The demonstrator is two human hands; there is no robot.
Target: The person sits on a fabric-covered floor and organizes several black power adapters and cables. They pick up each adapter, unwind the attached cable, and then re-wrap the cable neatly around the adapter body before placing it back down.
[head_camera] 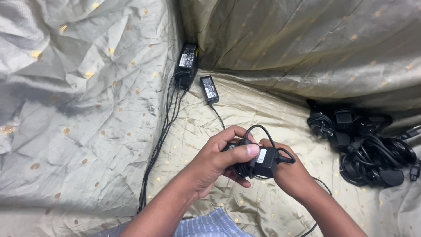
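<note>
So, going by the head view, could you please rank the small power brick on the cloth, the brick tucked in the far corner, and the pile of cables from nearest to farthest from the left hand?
1. Small power brick, just beyond the left hand.
2. Corner brick, farther back, upper left.
3. Cable pile, far right.

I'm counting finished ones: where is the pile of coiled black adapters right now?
In the head view the pile of coiled black adapters lies at the right edge on the gold-dotted cloth, just beyond the right hand.
</note>
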